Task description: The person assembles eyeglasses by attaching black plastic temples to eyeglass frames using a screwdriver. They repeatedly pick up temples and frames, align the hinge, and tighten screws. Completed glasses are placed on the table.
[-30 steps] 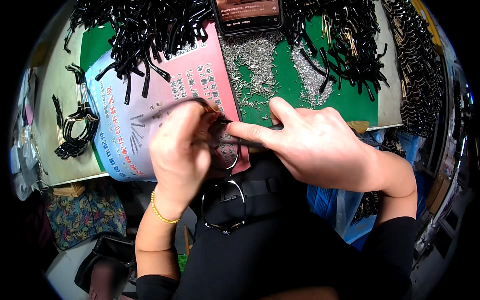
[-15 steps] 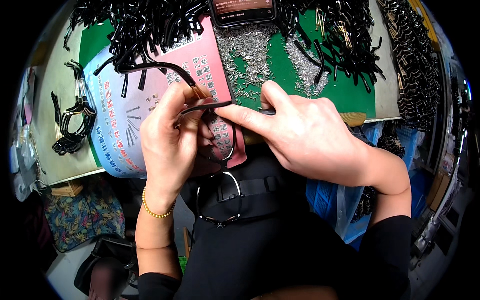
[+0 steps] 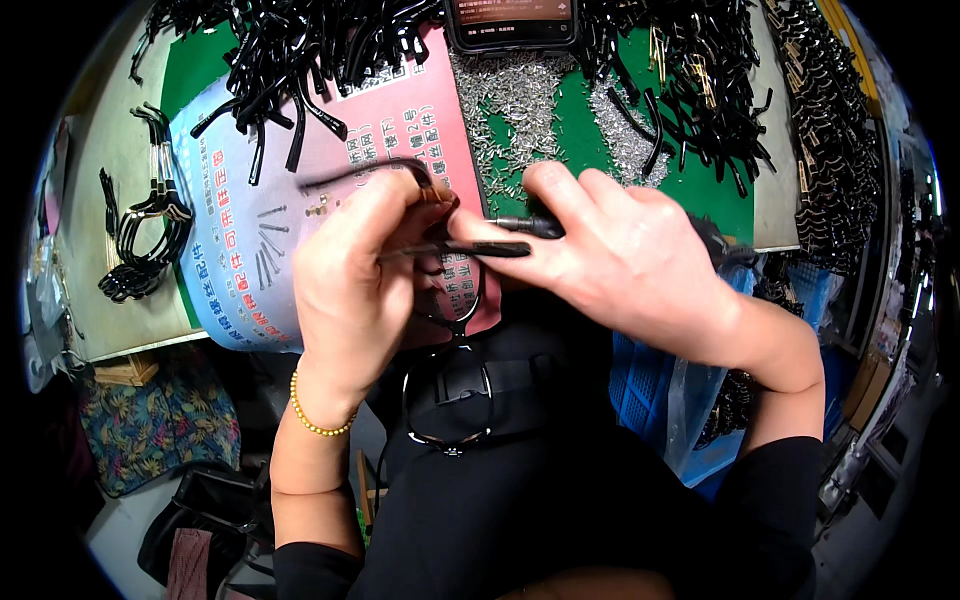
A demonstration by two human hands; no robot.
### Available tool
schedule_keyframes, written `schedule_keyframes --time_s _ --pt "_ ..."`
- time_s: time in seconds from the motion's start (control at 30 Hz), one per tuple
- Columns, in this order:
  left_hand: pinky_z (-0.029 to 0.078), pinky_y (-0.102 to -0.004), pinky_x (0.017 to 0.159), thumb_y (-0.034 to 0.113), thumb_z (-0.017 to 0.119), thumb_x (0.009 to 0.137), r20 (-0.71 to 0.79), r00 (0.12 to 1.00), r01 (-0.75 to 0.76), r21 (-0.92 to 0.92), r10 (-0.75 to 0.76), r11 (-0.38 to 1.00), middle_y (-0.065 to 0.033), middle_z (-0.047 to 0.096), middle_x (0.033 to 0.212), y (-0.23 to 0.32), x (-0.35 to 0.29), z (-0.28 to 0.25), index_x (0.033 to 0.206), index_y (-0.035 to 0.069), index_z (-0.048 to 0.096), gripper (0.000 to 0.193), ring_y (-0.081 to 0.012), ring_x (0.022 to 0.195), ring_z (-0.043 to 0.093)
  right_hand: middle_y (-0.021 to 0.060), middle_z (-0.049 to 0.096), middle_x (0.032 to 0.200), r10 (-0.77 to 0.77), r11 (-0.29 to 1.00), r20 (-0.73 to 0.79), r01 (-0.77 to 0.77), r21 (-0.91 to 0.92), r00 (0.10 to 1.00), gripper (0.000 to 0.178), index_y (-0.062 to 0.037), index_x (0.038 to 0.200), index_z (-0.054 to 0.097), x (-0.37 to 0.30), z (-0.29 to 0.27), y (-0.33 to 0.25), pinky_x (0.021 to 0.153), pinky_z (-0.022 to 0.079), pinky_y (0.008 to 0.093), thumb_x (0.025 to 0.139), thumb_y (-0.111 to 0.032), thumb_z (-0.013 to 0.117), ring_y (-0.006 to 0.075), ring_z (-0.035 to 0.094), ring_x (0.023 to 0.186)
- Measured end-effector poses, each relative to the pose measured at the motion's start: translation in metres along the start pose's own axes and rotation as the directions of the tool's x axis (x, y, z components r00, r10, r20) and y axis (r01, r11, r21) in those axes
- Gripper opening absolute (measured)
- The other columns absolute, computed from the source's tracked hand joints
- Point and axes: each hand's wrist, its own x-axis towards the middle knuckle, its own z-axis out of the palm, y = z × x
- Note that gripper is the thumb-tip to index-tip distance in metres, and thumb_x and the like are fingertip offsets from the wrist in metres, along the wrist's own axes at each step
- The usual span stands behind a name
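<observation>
My left hand (image 3: pixel 352 265) is closed on an eyeglass frame (image 3: pixel 488 395), whose dark rims hang below the fingers in front of my black clothing. One black temple arm (image 3: pixel 365 175) sticks out to the left above that hand, blurred. Another temple arm (image 3: pixel 500 248) points right, against the fingers of my right hand (image 3: pixel 635 265). That hand is wrapped round a dark pen-shaped screwdriver (image 3: pixel 535 226) with a metal nose aimed left at the frame. Its tip and the joint by my left fingertips are hidden or too small to make out.
Black temple arms (image 3: pixel 300 50) are heaped along the back, beside a phone (image 3: pixel 512 25). Small silver screws (image 3: pixel 515 110) and clear bits (image 3: pixel 630 130) lie on the green mat (image 3: pixel 720 200). Finished-looking frames (image 3: pixel 150 230) are stacked at left on a printed sheet's (image 3: pixel 240 310) far side. A blue crate (image 3: pixel 640 390) stands at right.
The screwdriver's metal nose has come into fuller view near my left fingertips. The frame has turned, its lower temple arm now reaching farther right across my right fingers.
</observation>
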Motion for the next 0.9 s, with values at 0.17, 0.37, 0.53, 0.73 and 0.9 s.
schedule_keyframes --time_s 0.17,0.37,0.53,0.73,0.9 --pt "0.053 -0.0301 0.059 -0.016 0.059 0.080 -0.038 0.997 -0.056 0.101 0.060 0.993 -0.0133 0.069 0.084 0.005 0.002 0.001 0.103 0.000 0.064 0.028 -0.0191 0.064 0.068 0.0056 0.056 0.095 -0.061 0.998 -0.050 0.062 0.024 0.997 0.040 -0.0262 0.124 0.062 0.002 0.015 0.013 0.046 0.048 0.0266 0.084 -0.023 0.066 0.0171 0.056 0.061" --pt "0.053 -0.0248 0.055 -0.016 0.052 0.089 -0.011 0.985 0.171 -0.137 -0.174 0.976 -0.0072 0.069 0.083 0.003 0.001 0.001 0.104 -0.001 0.064 0.024 -0.0101 0.059 0.065 0.0045 0.056 0.090 -0.075 0.996 -0.065 0.077 0.036 0.995 0.035 -0.0206 0.122 0.063 0.006 0.014 0.011 0.045 0.048 0.0259 0.087 -0.024 0.065 0.0165 0.058 0.059" --pt "0.052 -0.0229 0.053 -0.015 0.052 0.090 -0.029 0.986 0.157 -0.115 -0.161 0.981 -0.0051 0.069 0.084 0.005 0.002 0.003 0.105 -0.001 0.064 0.023 -0.0087 0.060 0.065 0.0033 0.055 0.085 -0.052 0.999 -0.106 0.052 -0.007 0.993 0.033 -0.0152 0.119 0.063 0.012 0.015 0.009 0.044 0.049 0.0262 0.090 -0.029 0.066 0.0157 0.061 0.060" --pt "0.051 -0.0216 0.053 -0.015 0.052 0.092 -0.017 0.970 0.236 -0.176 -0.242 0.956 -0.0048 0.070 0.087 0.007 0.003 0.004 0.107 -0.002 0.064 0.023 -0.0074 0.062 0.065 0.0035 0.055 0.085 0.021 0.999 -0.116 -0.017 0.037 0.993 0.038 -0.0125 0.119 0.061 0.010 0.018 0.003 0.044 0.049 0.0268 0.091 -0.038 0.066 0.0161 0.062 0.058" --pt "0.050 -0.0211 0.052 -0.015 0.052 0.092 -0.019 0.973 0.226 -0.141 -0.231 0.964 -0.0054 0.070 0.089 0.004 0.003 0.003 0.108 -0.002 0.064 0.024 -0.0073 0.063 0.065 0.0039 0.055 0.084 0.033 0.999 -0.139 -0.029 0.029 0.990 0.042 -0.0120 0.118 0.060 0.010 0.021 0.002 0.044 0.048 0.0264 0.091 -0.045 0.066 0.0168 0.060 0.056"
